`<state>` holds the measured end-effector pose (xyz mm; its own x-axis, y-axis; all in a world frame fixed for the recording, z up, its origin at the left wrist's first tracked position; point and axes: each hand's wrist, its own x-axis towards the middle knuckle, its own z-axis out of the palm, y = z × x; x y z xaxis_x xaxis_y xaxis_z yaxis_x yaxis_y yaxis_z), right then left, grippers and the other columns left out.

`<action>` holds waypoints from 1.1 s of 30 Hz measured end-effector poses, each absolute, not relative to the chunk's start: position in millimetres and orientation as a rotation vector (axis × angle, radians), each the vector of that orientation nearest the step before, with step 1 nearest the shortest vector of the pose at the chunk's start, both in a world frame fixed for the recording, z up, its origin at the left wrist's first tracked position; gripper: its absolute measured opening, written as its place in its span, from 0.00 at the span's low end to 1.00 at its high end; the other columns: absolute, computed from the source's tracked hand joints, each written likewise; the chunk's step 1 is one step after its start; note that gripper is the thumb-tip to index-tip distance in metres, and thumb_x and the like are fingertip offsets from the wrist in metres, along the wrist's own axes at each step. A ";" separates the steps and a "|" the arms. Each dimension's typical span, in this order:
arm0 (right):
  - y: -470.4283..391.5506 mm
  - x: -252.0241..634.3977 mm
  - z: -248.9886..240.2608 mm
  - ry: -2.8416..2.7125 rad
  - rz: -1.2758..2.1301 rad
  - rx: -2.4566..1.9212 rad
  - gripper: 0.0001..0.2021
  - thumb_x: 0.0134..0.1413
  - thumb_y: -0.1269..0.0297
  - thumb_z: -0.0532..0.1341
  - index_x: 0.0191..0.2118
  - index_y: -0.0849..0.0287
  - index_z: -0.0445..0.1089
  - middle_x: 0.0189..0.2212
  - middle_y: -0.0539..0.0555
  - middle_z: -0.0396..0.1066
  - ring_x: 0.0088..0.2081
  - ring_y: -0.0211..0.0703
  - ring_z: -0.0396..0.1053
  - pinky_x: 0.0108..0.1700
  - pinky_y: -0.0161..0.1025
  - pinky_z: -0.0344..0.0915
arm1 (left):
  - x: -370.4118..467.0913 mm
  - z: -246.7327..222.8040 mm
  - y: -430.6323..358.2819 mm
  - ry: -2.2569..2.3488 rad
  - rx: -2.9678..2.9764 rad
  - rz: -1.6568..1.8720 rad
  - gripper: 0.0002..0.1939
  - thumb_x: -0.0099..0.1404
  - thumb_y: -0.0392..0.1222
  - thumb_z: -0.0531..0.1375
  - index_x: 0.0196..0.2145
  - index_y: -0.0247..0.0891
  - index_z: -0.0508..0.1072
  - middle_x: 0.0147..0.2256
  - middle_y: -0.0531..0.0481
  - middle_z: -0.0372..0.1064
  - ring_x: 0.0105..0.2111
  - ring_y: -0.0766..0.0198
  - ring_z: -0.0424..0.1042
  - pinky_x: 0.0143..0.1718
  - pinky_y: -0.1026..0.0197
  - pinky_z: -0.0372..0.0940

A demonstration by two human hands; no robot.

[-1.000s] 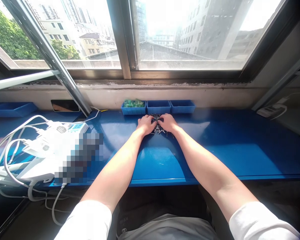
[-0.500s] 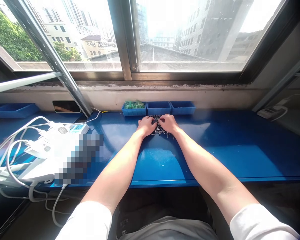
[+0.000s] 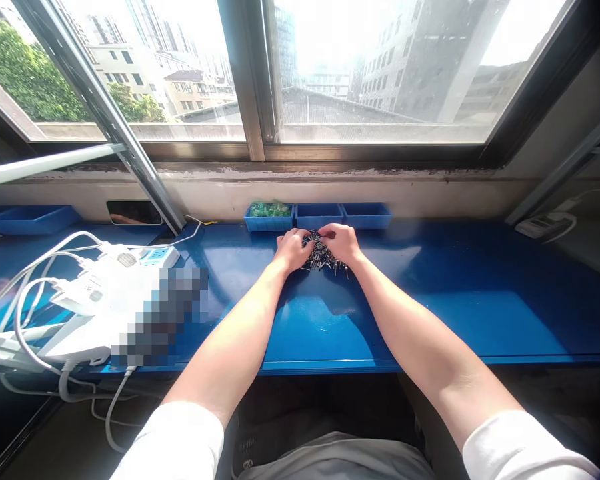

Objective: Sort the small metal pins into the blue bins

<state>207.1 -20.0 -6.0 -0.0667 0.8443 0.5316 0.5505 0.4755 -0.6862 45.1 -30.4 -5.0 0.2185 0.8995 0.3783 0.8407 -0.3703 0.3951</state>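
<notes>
A pile of small, thin metal pieces point(image 3: 321, 257), silvery and dark like rivets or screws, lies on the blue tabletop point(image 3: 325, 327) between my hands. My left hand point(image 3: 293, 249) rests at the pile's left edge with its fingers curled in towards the pieces. Over the right side of the pile is my right hand point(image 3: 343, 243), thumb and fingers drawn together. What either hand grips, if anything, is too small to make out. Just behind the hands stand three blue bins; the left bin point(image 3: 270, 225) holds green packets point(image 3: 269, 209).
The middle bin point(image 3: 319, 215) and right bin point(image 3: 366, 217) stand against the wall. At the left are a white power strip point(image 3: 160, 257) with plugs and cables, a blurred-out dark object point(image 3: 163, 317), a slanted metal post point(image 3: 105, 113) and a phone-like dark slab point(image 3: 134, 213).
My right hand has shifted slightly up and to the right, uncovering more of the pile. My left hand stays nearly in place.
</notes>
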 end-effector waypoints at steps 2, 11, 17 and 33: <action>-19.6 206.9 -4.9 -1.683 0.472 -1.182 0.08 0.41 0.70 0.61 0.31 0.59 0.75 0.29 0.51 0.75 0.32 0.40 0.72 0.40 0.37 0.69 | 45.7 -3.6 -32.8 1.621 2.399 0.920 0.16 0.64 0.47 0.52 0.46 0.42 0.69 0.48 0.48 0.69 0.51 0.56 0.64 0.53 0.54 0.54; -21.7 199.3 -1.5 -1.475 0.803 -1.034 0.14 0.38 0.54 0.66 0.29 0.58 0.70 0.25 0.51 0.73 0.23 0.39 0.68 0.27 0.38 0.68 | 48.3 -3.2 -30.5 1.382 2.511 1.075 0.10 0.64 0.42 0.54 0.39 0.41 0.73 0.40 0.49 0.74 0.44 0.59 0.70 0.49 0.57 0.59; -25.0 199.1 -0.4 -1.498 0.778 -1.040 0.17 0.41 0.48 0.64 0.28 0.58 0.69 0.21 0.51 0.70 0.21 0.38 0.66 0.24 0.36 0.65 | 49.4 -1.8 -32.9 1.304 2.455 1.188 0.09 0.64 0.42 0.54 0.39 0.40 0.73 0.40 0.50 0.74 0.42 0.61 0.71 0.47 0.59 0.61; -28.2 200.3 3.0 -1.525 0.821 -1.043 0.21 0.44 0.44 0.60 0.29 0.60 0.73 0.25 0.52 0.73 0.27 0.39 0.67 0.28 0.35 0.64 | 47.5 -1.1 -31.1 1.546 2.377 1.164 0.12 0.64 0.47 0.54 0.42 0.40 0.71 0.42 0.48 0.73 0.45 0.58 0.69 0.50 0.56 0.57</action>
